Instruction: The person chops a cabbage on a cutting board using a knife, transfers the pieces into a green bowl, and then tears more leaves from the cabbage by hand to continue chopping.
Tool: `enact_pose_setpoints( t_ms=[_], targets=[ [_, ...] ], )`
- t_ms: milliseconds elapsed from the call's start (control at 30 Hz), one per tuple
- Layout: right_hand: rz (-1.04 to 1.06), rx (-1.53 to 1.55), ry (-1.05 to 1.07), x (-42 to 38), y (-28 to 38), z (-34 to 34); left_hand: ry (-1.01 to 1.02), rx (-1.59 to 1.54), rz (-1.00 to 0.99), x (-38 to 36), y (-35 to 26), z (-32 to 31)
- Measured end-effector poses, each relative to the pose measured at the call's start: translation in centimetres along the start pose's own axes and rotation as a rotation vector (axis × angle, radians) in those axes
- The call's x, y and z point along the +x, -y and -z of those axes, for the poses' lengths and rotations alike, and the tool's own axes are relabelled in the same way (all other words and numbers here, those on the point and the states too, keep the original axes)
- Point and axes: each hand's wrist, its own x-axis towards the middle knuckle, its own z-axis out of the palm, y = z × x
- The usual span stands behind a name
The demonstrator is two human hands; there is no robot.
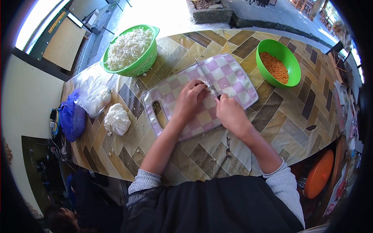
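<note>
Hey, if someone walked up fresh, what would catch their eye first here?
Probably the green basket heaped with white shreds at the table's back left, and the green bowl of orange crumbs at back right. Next, the right hand gripping a knife over the checked board between them, the left hand beside the blade.

"How is the cutting board (206,114) placed?"
"It is laid flat and slantwise on the counter (272,116), its slotted end to the left. It is patterned in pink and white checks, rounded at the corners, and strewn with small white bits."
"And the knife (204,74)?"
"It is held across the board by its dark handle, the thin blade pointed away, its tip reaching the far edge."
"The food?"
"A small white piece (208,87) is seen just beside the blade, partly covered."
</note>
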Motion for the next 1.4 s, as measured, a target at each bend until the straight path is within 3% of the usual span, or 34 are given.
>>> enact_pose_setpoints(
  t_ms=[200, 467, 667, 900, 1100, 1400],
  targets=[
    [-0.007, 0.068, 0.099, -0.6, -0.1, 2.6, 0.001, 0.076, -0.038, -0.1, 0.2, -0.3],
    [-0.042, -0.003, 0.039, -2.8, 1.5, 1.6, -0.002, 0.052, -0.046, -0.1, 0.3, -0.3],
    [-0.018, -0.071, -0.024, -1.1, 1.0, -1.5, 0.009, -0.027, 0.088, 0.1, 0.0, 0.2],
    [0.034, 0.099, 0.019, -0.1, 0.1, 1.3, -0.041, -0.059, -0.018, 0.1, 0.3, 0.1],
    [-0.047, 0.038, 0.068, -1.8, 1.7, 1.7, -0.040, -0.078, -0.022, 0.1, 0.2, 0.1],
    [-0.004, -0.095, -0.055, -2.0, 1.4, -1.5, -0.045, -0.069, 0.042, 0.2, 0.4, 0.1]
  ],
)
